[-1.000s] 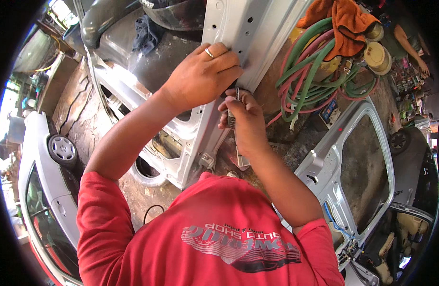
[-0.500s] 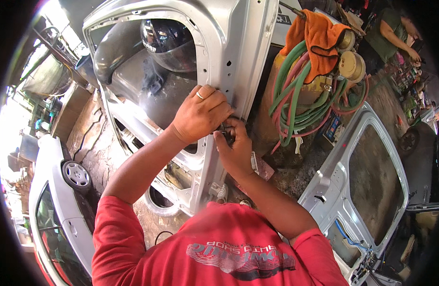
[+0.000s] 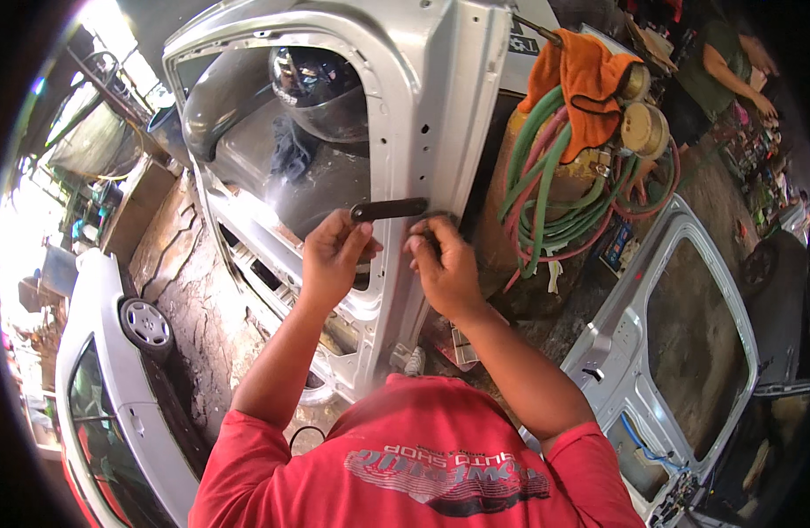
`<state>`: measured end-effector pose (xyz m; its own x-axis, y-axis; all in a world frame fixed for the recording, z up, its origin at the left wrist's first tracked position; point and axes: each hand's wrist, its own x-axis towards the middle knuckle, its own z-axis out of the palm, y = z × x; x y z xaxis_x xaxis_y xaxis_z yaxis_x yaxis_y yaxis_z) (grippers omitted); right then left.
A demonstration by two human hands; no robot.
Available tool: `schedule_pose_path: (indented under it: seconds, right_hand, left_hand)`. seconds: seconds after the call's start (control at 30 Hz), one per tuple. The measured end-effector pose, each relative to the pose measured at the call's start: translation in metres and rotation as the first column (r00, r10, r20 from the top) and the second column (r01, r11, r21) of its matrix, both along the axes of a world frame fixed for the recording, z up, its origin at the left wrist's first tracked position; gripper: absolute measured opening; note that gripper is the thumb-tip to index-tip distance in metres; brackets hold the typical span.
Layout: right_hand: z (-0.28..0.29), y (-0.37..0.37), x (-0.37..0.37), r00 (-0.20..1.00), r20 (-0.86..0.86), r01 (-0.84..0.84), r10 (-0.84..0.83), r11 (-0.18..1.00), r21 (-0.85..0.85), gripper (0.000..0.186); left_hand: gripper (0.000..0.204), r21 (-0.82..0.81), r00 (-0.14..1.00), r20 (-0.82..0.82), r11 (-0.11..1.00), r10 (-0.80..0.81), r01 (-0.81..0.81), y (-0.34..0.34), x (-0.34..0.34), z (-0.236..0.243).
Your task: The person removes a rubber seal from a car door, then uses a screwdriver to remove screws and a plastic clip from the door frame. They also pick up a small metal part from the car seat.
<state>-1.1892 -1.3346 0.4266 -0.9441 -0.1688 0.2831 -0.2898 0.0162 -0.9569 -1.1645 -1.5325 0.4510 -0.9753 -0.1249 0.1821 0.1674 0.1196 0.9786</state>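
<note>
A flat, dark bar with rounded ends and a small hole [image 3: 389, 209] lies across the inner edge of a silver car door shell [image 3: 409, 150]. My left hand [image 3: 333, 251] pinches the bar by its left end, thumb against forefinger. Just below the bar's right end is my right hand [image 3: 442, 260], its fingers curled in and drawn together. Something small and dark shows at those fingertips, too indistinct to name. Through the door's window opening appear a dark glossy helmet [image 3: 321, 88] and a crumpled dark cloth [image 3: 290, 148] on a grey surface.
To the right, green and red hoses [image 3: 537, 189] hang coiled on a yellowish cylinder under an orange cloth [image 3: 577, 84]. A second silver door shell [image 3: 629, 330] stands at the lower right. A white car [image 3: 114, 387] is at the left. Another person [image 3: 726, 66] works at the upper right.
My hands, close together over the door's edge before, have moved apart. My left hand has come down and left; the dark bar now shows in plain view.
</note>
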Motion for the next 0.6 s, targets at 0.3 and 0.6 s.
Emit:
schedule_pose_path:
  seconds: [0.3, 0.6]
  right_hand:
    - [0.033, -0.012, -0.005, 0.866, -0.414, 0.433, -0.280, 0.834, 0.342, 0.018]
    - [0.045, -0.013, -0.011, 0.803, -0.548, 0.534, -0.235, 0.691, 0.486, 0.015]
  left_hand:
    - [0.017, -0.072, 0.986, -0.149, 0.994, 0.071, -0.082, 0.026, -0.019, 0.043]
    - [0.021, -0.268, 0.933, -0.358, 0.952, 0.046, -0.150, 0.029, -0.046, 0.051]
